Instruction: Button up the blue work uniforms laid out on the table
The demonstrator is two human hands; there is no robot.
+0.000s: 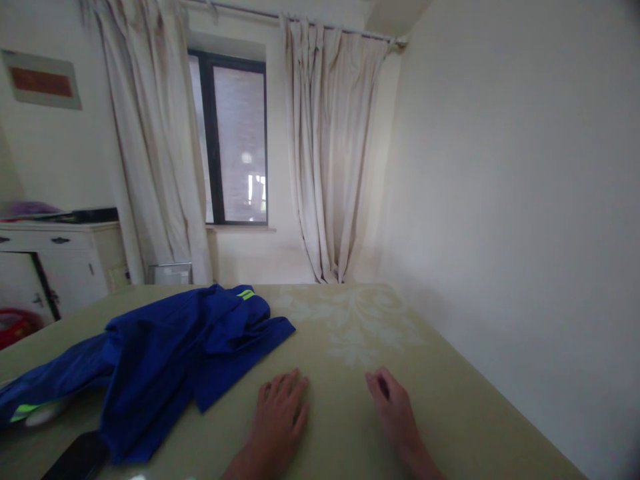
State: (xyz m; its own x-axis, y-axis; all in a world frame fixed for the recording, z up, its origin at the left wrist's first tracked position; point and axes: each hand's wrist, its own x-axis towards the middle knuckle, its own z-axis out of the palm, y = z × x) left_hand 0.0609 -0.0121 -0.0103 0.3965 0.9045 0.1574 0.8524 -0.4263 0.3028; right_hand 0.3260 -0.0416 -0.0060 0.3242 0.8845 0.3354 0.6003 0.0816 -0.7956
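Observation:
A crumpled blue garment with yellow-green strips lies across the left side of the bed-like surface, which has a pale leaf pattern. To the right of the garment, my left hand rests palm down, fingers spread a little and holding nothing. My right hand lies on its side further right, its fingers curled in with a dark gap between them and the thumb. Nothing shows in that curl. Neither hand touches the garment.
At the lower left lies a dark flat object, near a pale rounded thing by the garment. A white wall borders the right side. Curtains flank a window. A white cabinet stands at the left.

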